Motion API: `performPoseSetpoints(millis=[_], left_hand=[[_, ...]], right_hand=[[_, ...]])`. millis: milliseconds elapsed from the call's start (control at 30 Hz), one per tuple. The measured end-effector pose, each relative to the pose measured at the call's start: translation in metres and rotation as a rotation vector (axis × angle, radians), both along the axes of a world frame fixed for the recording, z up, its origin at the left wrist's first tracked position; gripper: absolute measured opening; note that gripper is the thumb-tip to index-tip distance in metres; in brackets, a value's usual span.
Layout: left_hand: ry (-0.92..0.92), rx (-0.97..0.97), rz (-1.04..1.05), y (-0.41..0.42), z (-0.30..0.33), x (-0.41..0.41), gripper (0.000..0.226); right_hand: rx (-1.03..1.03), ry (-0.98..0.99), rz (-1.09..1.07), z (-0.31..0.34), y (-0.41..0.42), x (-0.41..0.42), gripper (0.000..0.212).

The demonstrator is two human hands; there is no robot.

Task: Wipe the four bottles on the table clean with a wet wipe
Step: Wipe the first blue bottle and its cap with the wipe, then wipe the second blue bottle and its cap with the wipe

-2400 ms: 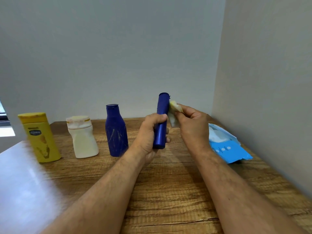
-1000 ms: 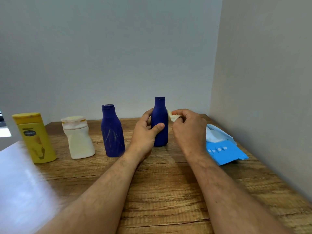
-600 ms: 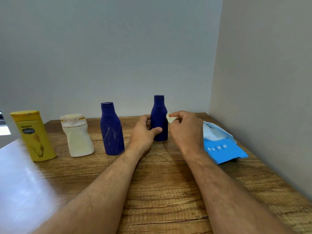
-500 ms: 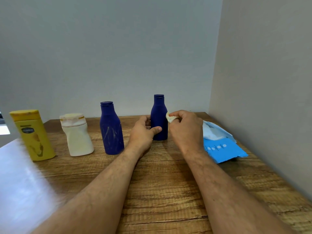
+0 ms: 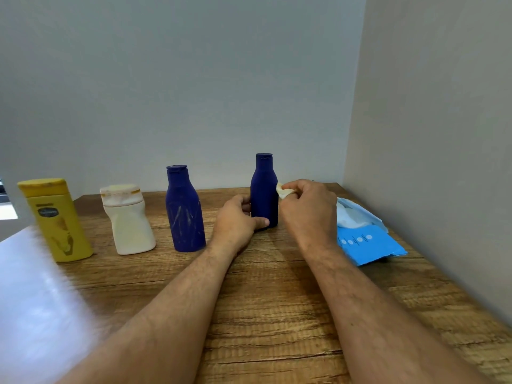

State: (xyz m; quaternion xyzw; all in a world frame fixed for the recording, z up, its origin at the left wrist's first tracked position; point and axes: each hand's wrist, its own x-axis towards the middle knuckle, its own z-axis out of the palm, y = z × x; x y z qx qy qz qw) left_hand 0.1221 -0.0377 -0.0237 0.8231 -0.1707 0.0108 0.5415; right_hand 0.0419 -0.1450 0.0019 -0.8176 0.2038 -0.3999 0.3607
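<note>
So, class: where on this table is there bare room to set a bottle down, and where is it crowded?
Free: the wide wood in front of the bottle row, between the forearms. Also the gap between the white bottle and the streaked blue bottle. Crowded: the back right, where both hands flank the far blue bottle beside the wipe pack.

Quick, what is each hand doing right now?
Left hand: closed around the base of the upright dark blue plastic bottle on the wooden table.
Right hand: pinching a crumpled whitish wet wipe.
</note>
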Motion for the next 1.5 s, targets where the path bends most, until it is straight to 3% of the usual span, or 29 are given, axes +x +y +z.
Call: performPoseSetpoints(millis=[200,367,533,1033,1100,1200,1333,1500], left_hand=[[0.023,0.098,0.107,0.002,0.001,-0.007,0.065],[-0.03,0.144,0.134,0.01,-0.002,-0.022,0.039],[-0.06,0.132,0.165,0.013,-0.003,-0.041,0.031],[-0.303,-0.157,0.338,0.062,0.008,-0.077,0.026],[-0.444,-0.174,0.406,0.063,0.01,-0.078,0.03],[-0.571,-0.149,0.586,0.067,0.011,-0.069,0.057],[-0.481,-0.11,0.681,0.071,0.011,-0.057,0.089],[-0.373,-0.019,0.658,0.064,0.003,-0.044,0.101]], right_hand=[[-0.053,-0.104,-0.102,0.0,0.0,-0.006,0.022],[-0.199,-0.225,0.045,0.0,0.007,-0.009,0.019],[-0.342,-0.169,0.192,-0.003,0.019,-0.014,0.023],[-0.244,0.059,0.383,-0.005,0.035,-0.016,0.026],[-0.228,0.071,0.378,-0.005,0.035,-0.016,0.025],[-0.218,0.07,0.373,-0.006,0.035,-0.016,0.025],[-0.216,0.065,0.375,-0.006,0.034,-0.015,0.025],[-0.224,0.058,0.371,-0.006,0.035,-0.012,0.025]])
